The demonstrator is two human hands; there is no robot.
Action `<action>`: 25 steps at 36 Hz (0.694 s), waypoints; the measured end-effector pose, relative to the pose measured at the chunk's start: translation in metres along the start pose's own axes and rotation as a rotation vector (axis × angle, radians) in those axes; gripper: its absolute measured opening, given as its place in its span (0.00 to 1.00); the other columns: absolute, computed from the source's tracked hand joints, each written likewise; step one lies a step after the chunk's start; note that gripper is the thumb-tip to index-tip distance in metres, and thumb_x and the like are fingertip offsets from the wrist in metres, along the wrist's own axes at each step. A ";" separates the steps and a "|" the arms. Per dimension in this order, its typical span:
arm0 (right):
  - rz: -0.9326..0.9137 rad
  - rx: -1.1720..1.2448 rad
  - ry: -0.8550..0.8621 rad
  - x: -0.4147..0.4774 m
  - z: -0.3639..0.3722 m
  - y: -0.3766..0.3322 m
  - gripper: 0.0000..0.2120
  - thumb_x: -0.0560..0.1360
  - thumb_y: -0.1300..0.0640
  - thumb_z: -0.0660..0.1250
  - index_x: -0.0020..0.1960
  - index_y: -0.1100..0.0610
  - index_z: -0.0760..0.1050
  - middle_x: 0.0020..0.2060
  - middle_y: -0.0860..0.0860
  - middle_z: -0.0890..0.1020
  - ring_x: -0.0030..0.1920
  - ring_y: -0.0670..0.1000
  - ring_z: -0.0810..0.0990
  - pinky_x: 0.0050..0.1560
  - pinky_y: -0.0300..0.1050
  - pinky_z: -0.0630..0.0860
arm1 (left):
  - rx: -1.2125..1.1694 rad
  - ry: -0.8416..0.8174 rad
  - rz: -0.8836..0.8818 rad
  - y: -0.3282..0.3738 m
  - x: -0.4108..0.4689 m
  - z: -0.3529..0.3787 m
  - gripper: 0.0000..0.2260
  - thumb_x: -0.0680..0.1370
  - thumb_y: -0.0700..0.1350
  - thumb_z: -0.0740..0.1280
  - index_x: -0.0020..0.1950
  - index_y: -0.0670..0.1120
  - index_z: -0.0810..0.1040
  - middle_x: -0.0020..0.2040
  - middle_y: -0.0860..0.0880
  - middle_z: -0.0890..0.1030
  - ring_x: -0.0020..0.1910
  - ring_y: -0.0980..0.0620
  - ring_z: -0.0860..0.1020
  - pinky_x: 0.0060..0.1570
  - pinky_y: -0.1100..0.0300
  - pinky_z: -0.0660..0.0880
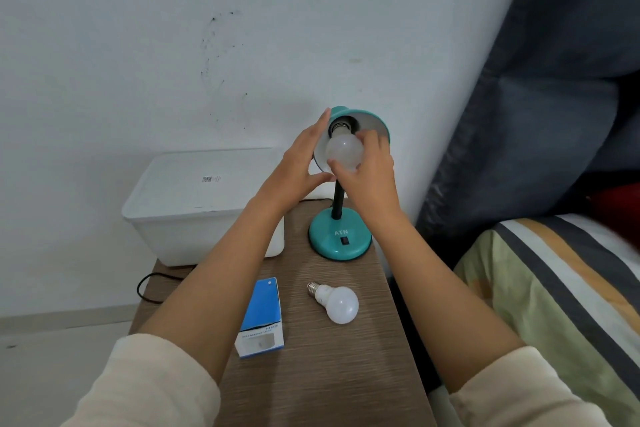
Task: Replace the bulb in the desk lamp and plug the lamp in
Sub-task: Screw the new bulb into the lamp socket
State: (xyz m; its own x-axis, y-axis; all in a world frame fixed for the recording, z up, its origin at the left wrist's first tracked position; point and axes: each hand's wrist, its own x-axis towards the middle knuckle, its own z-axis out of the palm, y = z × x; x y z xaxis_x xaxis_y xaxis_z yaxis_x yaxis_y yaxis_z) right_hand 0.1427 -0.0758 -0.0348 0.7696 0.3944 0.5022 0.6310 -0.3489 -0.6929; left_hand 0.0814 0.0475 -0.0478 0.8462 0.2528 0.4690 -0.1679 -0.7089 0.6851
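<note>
Your right hand (369, 163) is wrapped around the bulb (343, 151) in the lamp's socket, fingers curled on its frosted dome, while your left hand (304, 163) lies open against the teal shade (375, 123), steadying it. Expect the bulb to feel light, smooth and breakable; turn it by the widest part of the dome. A second bulb (335, 302) and a blue box (261, 319) lie on the wooden table (329, 374), beside a white bin (201, 204), near the wall and bed.

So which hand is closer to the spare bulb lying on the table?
Right, narrowly. Both hands are up at the lamp shade, well beyond the loose bulb. The right hand grips the bulb in the socket; the left hand steadies the shade, further left.
</note>
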 end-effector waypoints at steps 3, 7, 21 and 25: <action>0.179 0.206 0.058 0.004 0.000 -0.006 0.21 0.72 0.48 0.69 0.59 0.60 0.70 0.54 0.53 0.76 0.54 0.52 0.76 0.46 0.37 0.71 | -0.011 0.001 0.004 -0.001 0.001 0.000 0.43 0.70 0.40 0.74 0.75 0.59 0.50 0.66 0.58 0.63 0.67 0.62 0.63 0.67 0.61 0.66; 0.472 0.482 0.067 0.010 0.001 -0.010 0.17 0.72 0.44 0.67 0.51 0.56 0.70 0.47 0.51 0.78 0.51 0.55 0.81 0.51 0.45 0.77 | -0.004 0.015 0.001 -0.004 0.003 0.000 0.43 0.70 0.38 0.74 0.76 0.56 0.52 0.65 0.59 0.63 0.63 0.68 0.62 0.62 0.72 0.65; 0.099 0.082 0.035 0.005 -0.005 0.000 0.27 0.67 0.51 0.74 0.62 0.58 0.69 0.58 0.54 0.75 0.56 0.54 0.75 0.54 0.49 0.76 | -0.023 0.015 -0.006 -0.003 0.001 0.000 0.43 0.69 0.40 0.75 0.76 0.54 0.53 0.66 0.58 0.64 0.64 0.65 0.63 0.65 0.64 0.66; 0.279 0.213 0.014 0.010 -0.010 -0.006 0.26 0.70 0.47 0.71 0.59 0.61 0.68 0.55 0.55 0.77 0.52 0.51 0.76 0.40 0.34 0.71 | -0.009 0.005 -0.008 -0.003 0.003 0.000 0.43 0.69 0.38 0.75 0.76 0.55 0.53 0.66 0.57 0.64 0.63 0.66 0.63 0.63 0.67 0.66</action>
State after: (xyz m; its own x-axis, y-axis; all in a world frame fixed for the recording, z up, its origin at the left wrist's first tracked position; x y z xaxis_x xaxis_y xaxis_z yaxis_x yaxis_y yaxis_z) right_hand 0.1478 -0.0779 -0.0207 0.9119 0.2961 0.2843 0.3625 -0.2560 -0.8961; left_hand 0.0842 0.0503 -0.0486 0.8451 0.2613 0.4664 -0.1661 -0.7010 0.6936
